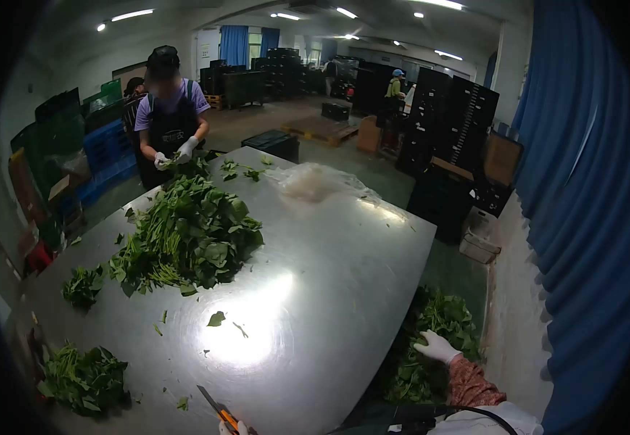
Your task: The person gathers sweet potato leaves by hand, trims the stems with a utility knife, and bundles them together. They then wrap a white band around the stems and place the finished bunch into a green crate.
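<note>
At the bottom edge of the view, my left hand (pixel 233 429), in a white glove, is closed on an orange-handled utility knife (pixel 222 414) with its blade out, over the metal table. Most of that hand is cut off by the frame. My right hand (pixel 440 348), also gloved, reaches down beside the table's right edge onto leafy greens (pixel 445 316). Its fingers look spread over the leaves, gripping nothing that I can see. On the table lie a large heap of leafy greens (pixel 192 232), a bundle of greens (pixel 83 380) at the near left and a smaller bunch (pixel 83 285).
Across the metal table (pixel 315 290), a person (pixel 171 119) in white gloves handles greens. A clear plastic bag (pixel 315 181) lies near the far edge. Stacked black crates (pixel 453 119) stand behind to the right. A blue curtain (pixel 583 181) hangs along the right wall.
</note>
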A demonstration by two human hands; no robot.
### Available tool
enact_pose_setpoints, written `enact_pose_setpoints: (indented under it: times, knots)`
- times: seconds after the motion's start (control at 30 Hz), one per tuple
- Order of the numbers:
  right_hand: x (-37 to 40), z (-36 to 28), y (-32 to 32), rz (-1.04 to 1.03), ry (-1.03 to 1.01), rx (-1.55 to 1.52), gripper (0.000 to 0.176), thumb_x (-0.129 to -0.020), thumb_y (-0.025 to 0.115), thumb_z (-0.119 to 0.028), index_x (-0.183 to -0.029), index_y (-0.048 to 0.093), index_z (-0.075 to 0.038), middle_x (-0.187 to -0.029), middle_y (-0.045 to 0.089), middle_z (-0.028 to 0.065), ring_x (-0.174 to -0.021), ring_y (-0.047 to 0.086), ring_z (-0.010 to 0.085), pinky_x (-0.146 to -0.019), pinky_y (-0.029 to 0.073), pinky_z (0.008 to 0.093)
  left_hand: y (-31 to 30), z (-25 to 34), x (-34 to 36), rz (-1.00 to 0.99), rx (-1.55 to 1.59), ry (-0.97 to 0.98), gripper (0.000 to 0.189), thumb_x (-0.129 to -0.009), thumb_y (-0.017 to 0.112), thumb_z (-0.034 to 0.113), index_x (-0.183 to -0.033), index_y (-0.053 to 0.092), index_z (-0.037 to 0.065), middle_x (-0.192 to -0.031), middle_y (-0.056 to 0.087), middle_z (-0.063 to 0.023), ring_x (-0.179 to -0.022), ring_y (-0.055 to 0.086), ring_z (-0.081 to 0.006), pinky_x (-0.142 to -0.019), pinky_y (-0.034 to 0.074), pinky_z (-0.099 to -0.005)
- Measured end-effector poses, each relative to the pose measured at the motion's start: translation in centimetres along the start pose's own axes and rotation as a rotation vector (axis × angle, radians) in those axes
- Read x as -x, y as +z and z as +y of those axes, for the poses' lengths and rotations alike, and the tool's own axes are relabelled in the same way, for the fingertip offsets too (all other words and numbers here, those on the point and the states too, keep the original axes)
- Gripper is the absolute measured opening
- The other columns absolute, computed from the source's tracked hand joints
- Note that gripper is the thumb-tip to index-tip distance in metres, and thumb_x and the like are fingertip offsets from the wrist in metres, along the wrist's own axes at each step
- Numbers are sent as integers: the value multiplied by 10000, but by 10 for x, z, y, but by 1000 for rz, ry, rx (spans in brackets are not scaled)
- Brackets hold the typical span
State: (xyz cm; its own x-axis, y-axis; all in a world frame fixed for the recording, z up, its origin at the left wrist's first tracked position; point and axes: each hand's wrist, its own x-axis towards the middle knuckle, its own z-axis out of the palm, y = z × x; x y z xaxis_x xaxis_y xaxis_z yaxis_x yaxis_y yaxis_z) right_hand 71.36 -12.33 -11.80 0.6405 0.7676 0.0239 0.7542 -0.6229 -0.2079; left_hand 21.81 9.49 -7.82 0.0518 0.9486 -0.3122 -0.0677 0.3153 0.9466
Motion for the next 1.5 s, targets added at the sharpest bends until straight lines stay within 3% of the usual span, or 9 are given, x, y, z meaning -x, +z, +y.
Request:
enact_pose_setpoints:
  times: [0.1,0.17,0.27,0.63,0.93,1.03,1.2,1.4,1.5]
  knots:
    - [-16,-60,-62,-168,466,-628,536,-893,588,-387,-1228,588,32,-1010,687,237,-893,687,342,-806,529,440,4,8,3,15,21,-10,301,-944,563,57,-1236,491,77,-693,514,8,-483,448,-59,-409,350,-188]
    - [-39,-46,-40,241,103,-260,235,-878,608,-221,-973,703,-29,-805,692,182,-772,678,343,-711,531,402,1,3,2,16,20,-5,289,-943,563,53,-1223,497,78,-691,512,9,-480,443,-59,-413,354,-190]
    - [-70,-93,-64,207,19,-351,200,-878,602,-201,-949,707,-46,-873,693,168,-821,669,345,-745,526,403,-5,-23,-11,34,-24,42,231,-940,571,49,-1166,535,80,-683,505,29,-490,444,-50,-425,353,-193]
    - [-249,-396,-36,221,-1179,2,590,-721,713,-184,-1261,536,-22,-1311,522,189,-1223,485,372,-1021,385,464,-11,-25,-23,133,-447,270,252,-828,649,48,-1058,587,-35,-735,600,-54,-592,595,-126,-562,480,-277]
    - [-364,-638,9,360,-1307,720,644,-833,585,-201,-1440,397,-96,-1521,361,103,-1440,274,272,-1167,165,527,-9,-23,-18,196,-503,284,337,-833,711,119,-1143,619,27,-733,636,-113,-603,616,-201,-588,510,-326]
    - [-393,-660,19,242,-1360,793,694,-827,603,-211,-1469,358,-116,-1546,317,94,-1445,259,253,-1176,138,525,-9,-17,-23,198,-483,328,338,-813,724,103,-1124,626,14,-739,645,-110,-587,625,-222,-569,513,-326]
    - [-418,-649,26,388,-1505,527,542,-702,681,-126,-1230,560,-113,-938,608,45,-971,569,253,-916,394,411,-11,-25,-27,214,-495,409,361,-773,749,106,-1103,640,9,-752,657,-122,-582,636,-264,-560,522,-340]
    - [-414,-599,2,609,-1407,113,392,-622,754,-216,-982,631,-126,-979,579,65,-1002,538,285,-891,401,438,-13,-28,-29,221,-548,432,374,-740,761,117,-1085,648,24,-758,661,-110,-618,643,-289,-577,528,-357]
    - [-418,-569,-24,711,-1242,-68,501,-587,789,-191,-1048,618,-95,-1039,580,95,-1014,529,309,-873,414,430,-14,-32,-29,234,-566,461,373,-744,758,112,-1089,646,26,-762,664,-110,-625,649,-283,-576,528,-357]
